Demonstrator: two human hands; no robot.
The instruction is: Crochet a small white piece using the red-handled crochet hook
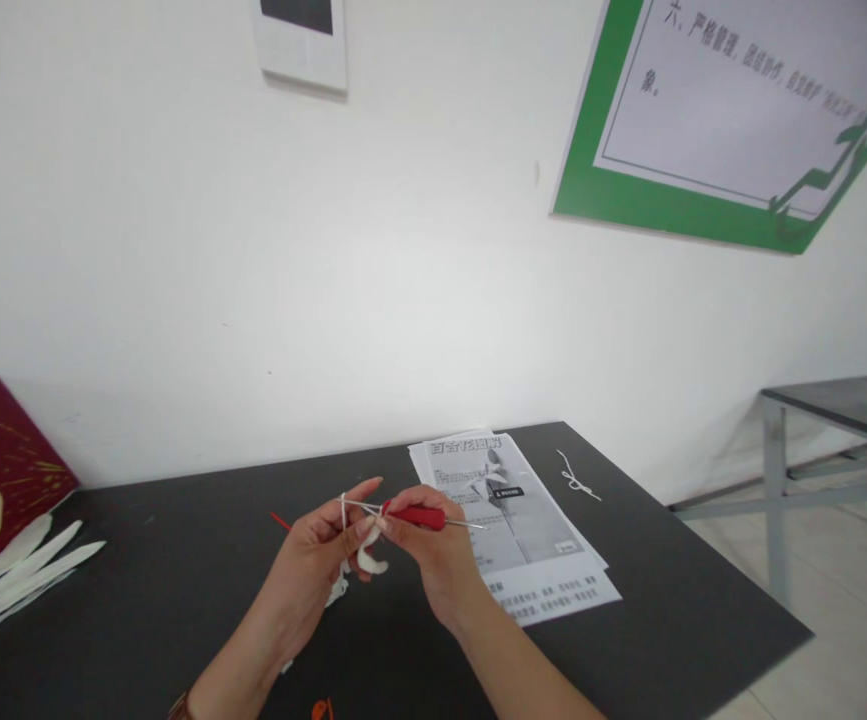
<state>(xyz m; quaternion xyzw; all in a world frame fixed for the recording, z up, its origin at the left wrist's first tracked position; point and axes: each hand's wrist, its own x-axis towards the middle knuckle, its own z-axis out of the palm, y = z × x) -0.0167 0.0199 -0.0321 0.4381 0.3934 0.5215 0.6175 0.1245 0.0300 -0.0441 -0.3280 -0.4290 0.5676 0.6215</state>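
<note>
My left hand pinches a small piece of white crochet work, whose curled end hangs below the fingertips. White yarn loops over the raised left index finger and runs across to the tip of the tool. Between the fingers of my right hand is a red-handled crochet hook; a thin metal end sticks out to the right. Both hands meet above the black table, fingertips nearly touching. Where the hook enters the stitches is hidden by the fingers.
Printed pattern sheets lie right of the hands, with a short white yarn tangle beyond. White petal-like pieces rest by a dark red bag or box at left. A small orange item sits at the front of the black table.
</note>
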